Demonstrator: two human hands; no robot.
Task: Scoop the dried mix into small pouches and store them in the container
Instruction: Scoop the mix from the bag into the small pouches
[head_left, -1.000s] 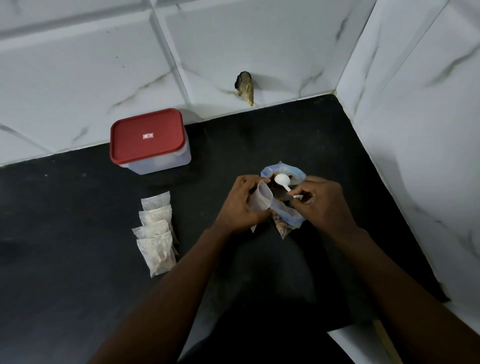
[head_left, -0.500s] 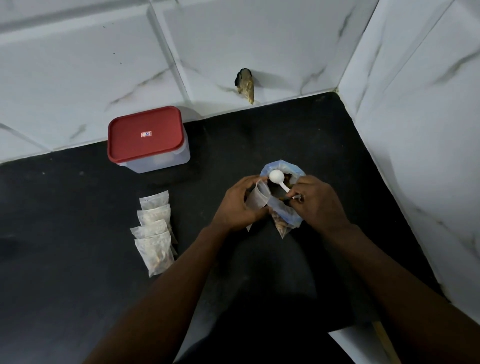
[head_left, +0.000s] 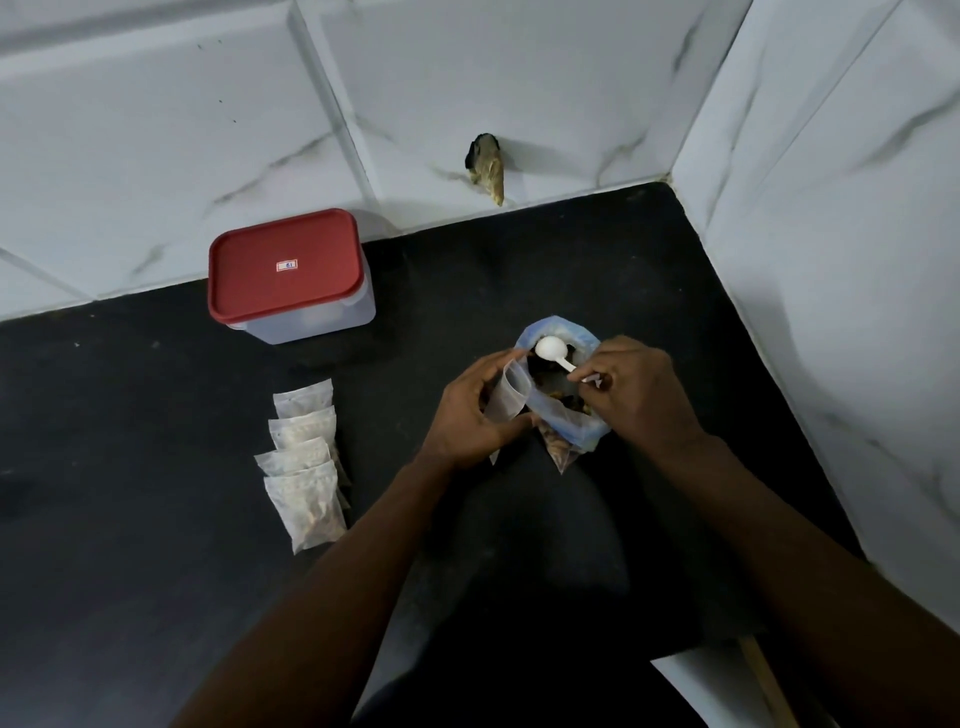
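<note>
My left hand (head_left: 467, 415) grips a small clear pouch (head_left: 511, 397), its mouth held open toward the big bag. A blue-rimmed plastic bag of brown dried mix (head_left: 563, 410) stands open on the black counter between my hands. The fingers of my right hand (head_left: 636, 392) pinch the handle of a white scoop (head_left: 550, 349), whose bowl sits over the bag's opening. Several filled pouches (head_left: 306, 467) lie in an overlapping row to the left. A clear container with a red lid (head_left: 285, 270) stands shut at the back left.
White marble-tiled walls (head_left: 831, 260) close the counter at the back and right. A dark-and-tan lump (head_left: 487, 166) sits on the back wall just above the counter. The black counter (head_left: 130, 519) ends near my body, with a white edge at the lower right.
The scoop's bowl has shifted slightly up and left over the bag's mouth. Both hands stay at the bag, the pouch still open in my left hand.
</note>
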